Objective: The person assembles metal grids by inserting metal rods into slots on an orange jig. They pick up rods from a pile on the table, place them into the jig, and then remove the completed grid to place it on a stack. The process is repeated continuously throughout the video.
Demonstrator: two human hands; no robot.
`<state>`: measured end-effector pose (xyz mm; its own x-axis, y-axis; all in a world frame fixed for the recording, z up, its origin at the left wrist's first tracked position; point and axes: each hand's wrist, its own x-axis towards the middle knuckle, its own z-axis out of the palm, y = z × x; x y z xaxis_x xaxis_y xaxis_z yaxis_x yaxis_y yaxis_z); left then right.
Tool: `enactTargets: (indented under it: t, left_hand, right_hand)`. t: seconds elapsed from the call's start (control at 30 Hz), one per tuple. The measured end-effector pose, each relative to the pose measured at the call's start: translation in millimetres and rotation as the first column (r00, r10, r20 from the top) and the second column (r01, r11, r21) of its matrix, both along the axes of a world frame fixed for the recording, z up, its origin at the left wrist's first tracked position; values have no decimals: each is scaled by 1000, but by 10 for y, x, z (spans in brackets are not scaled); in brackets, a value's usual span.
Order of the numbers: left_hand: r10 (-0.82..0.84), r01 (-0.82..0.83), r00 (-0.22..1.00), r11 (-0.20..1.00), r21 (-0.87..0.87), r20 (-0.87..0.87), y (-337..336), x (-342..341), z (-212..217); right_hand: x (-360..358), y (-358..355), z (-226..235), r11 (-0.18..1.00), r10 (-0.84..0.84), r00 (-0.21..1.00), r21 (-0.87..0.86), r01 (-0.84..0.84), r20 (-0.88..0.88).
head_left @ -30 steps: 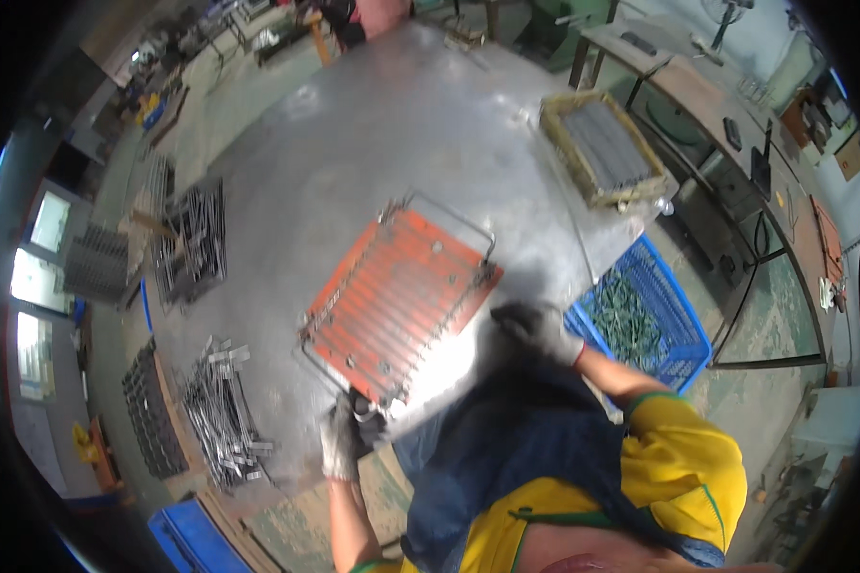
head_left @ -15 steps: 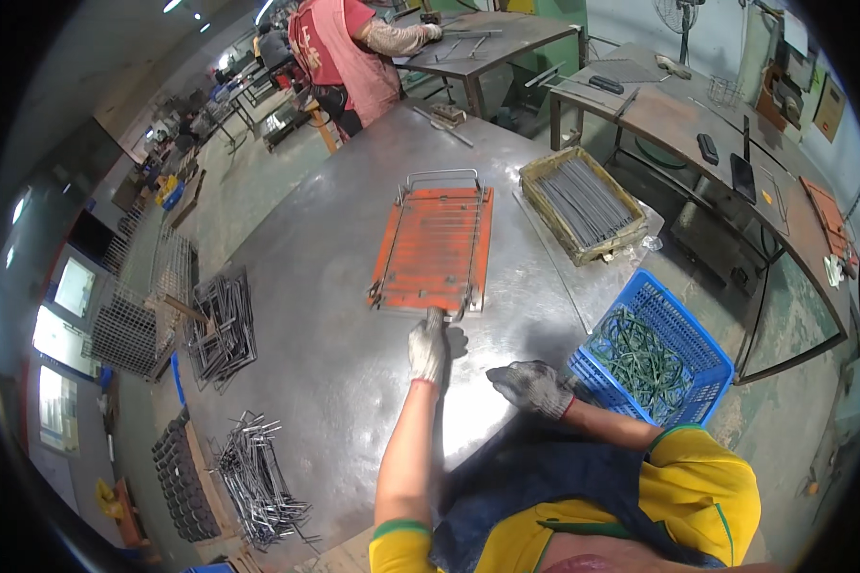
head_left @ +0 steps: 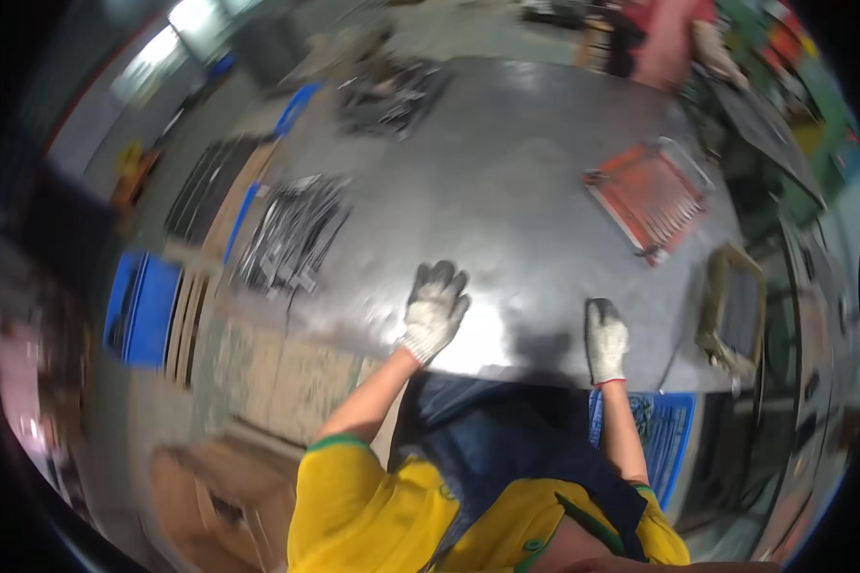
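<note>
My left hand (head_left: 435, 310), in a white knit glove with dark grey fingers, is over the near part of the metal table (head_left: 506, 162). Its fingers are spread, with nothing in them. Further right, my right hand (head_left: 605, 336), gloved alike, is by the table's near edge with its fingers stretched forward and nothing visible in them. An orange board (head_left: 631, 181) with metal rods across it lies beyond my right hand, apart from both hands. Left of my left hand is a pile of bent metal rods (head_left: 301, 234). The picture is blurred by motion.
A second heap of metal parts (head_left: 392, 95) lies at the far left of the table. A tray of rods (head_left: 712, 306) stands at the right edge. Below it is a blue basket (head_left: 678, 439). A blue crate (head_left: 148, 306) and cardboard box (head_left: 177, 506) are at left. A co-worker (head_left: 664, 43) stands beyond.
The view has swung to the left, so the orange board now appears further right. My left hand has left the board's near edge and opened. My right hand has straightened its fingers.
</note>
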<state>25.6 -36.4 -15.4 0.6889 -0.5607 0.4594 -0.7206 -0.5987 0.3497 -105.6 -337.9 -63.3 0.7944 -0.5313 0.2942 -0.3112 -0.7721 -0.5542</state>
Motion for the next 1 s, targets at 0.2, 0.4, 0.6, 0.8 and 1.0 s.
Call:
enactTargets:
  t: [0.2, 0.4, 0.6, 0.8, 1.0]
  left_hand:
    - [112, -113, 992, 993, 22, 54, 135, -117, -89]
    - [104, -104, 993, 995, -14, 53, 126, 31, -233]
    - [109, -108, 992, 994, -9, 70, 151, 19, -249]
    - [107, -109, 990, 994, 20, 97, 174, 7, -271]
    - [126, -123, 975, 992, -26, 182, 152, 187, -317]
  right_hand:
    - [378, 111, -96, 988, 139, 989, -58, -141, -46]
    - [543, 286, -60, 991, 130, 991, -19, -131, -40]
    - [553, 276, -65, 990, 136, 990, 38, -135, -23]
    - [548, 256, -93, 988, 157, 987, -9, -157, -21]
    - [518, 362, 15, 996, 84, 996, 28, -83, -12]
